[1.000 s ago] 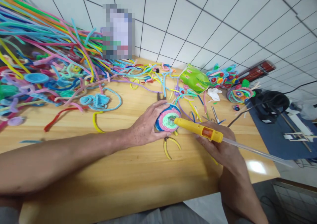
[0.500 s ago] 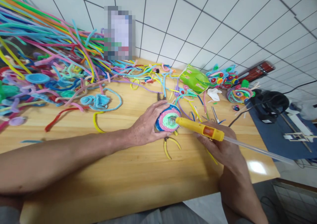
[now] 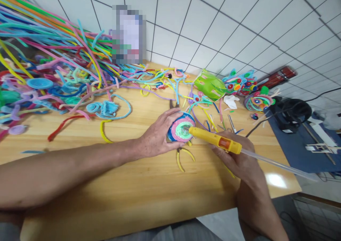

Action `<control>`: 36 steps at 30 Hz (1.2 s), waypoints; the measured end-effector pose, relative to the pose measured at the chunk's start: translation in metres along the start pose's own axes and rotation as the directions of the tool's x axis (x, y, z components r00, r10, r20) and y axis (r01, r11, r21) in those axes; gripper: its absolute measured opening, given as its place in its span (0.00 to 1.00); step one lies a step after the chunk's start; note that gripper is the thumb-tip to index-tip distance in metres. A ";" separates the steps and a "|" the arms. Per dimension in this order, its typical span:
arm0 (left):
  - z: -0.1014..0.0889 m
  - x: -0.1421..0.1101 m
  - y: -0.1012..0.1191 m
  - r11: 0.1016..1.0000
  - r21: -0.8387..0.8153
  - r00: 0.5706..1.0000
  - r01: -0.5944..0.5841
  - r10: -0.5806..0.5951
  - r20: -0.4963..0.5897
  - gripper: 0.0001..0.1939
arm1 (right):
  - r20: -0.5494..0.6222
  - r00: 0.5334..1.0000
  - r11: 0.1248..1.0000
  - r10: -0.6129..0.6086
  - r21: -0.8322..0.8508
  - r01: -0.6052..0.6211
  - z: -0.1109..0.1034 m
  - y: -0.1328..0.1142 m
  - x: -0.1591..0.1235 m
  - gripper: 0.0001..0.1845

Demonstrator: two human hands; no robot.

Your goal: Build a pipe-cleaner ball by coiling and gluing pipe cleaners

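My left hand (image 3: 157, 132) is wrapped round the left side of a round piece of coiled pipe cleaners (image 3: 177, 129), ringed in blue, pink and pale green. In my right hand (image 3: 234, 155) is a yellow hot glue gun (image 3: 215, 138), a clear glue stick (image 3: 279, 165) sticking out of its back end. The gun's nozzle points at the pale green centre; whether it touches cannot be made out. Pliers with yellow handles (image 3: 180, 161) lie on the table, partly under the round piece and my left hand.
Heaps of colourful pipe cleaners (image 3: 53, 63) cover the table's left and back. A green packet (image 3: 210, 85), a crumpled white tissue (image 3: 231, 101) and finished colourful figures (image 3: 258, 99) stand along the tiled wall. A black cable (image 3: 262, 118) crosses at the right, near a dark red flask (image 3: 278, 78).
Almost nothing differs. Both hands, the round piece and the glue gun keep their places, with only a tiny shift of the camera.
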State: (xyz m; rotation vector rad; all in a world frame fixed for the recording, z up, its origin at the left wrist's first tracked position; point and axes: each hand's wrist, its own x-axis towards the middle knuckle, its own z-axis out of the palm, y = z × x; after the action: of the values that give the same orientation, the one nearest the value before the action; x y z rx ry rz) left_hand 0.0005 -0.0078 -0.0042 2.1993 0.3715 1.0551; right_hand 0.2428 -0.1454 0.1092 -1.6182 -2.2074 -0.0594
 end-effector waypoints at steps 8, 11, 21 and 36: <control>0.000 -0.001 0.000 1.000 -0.004 1.000 0.009 -0.009 0.003 0.49 | 0.011 0.999 0.999 0.040 0.003 -0.040 0.000 0.001 0.000 0.10; 0.000 0.000 0.000 1.000 -0.001 1.000 0.005 -0.005 0.002 0.49 | 0.001 1.000 1.000 0.018 0.003 -0.018 0.001 0.000 0.000 0.11; 0.000 0.000 0.000 1.000 -0.007 1.000 0.006 -0.006 0.004 0.49 | 0.012 0.999 0.999 0.041 0.021 -0.041 -0.002 0.000 0.001 0.08; 0.000 0.000 0.000 1.000 0.016 1.000 -0.008 0.008 0.000 0.48 | 0.007 1.000 1.000 0.008 -0.009 -0.008 0.000 0.001 0.001 0.10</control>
State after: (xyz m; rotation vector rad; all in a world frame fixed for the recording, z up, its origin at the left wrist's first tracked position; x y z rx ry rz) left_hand 0.0002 -0.0077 -0.0042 2.2168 0.3730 1.0598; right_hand 0.2436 -0.1446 0.1096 -1.6349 -2.2092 -0.0617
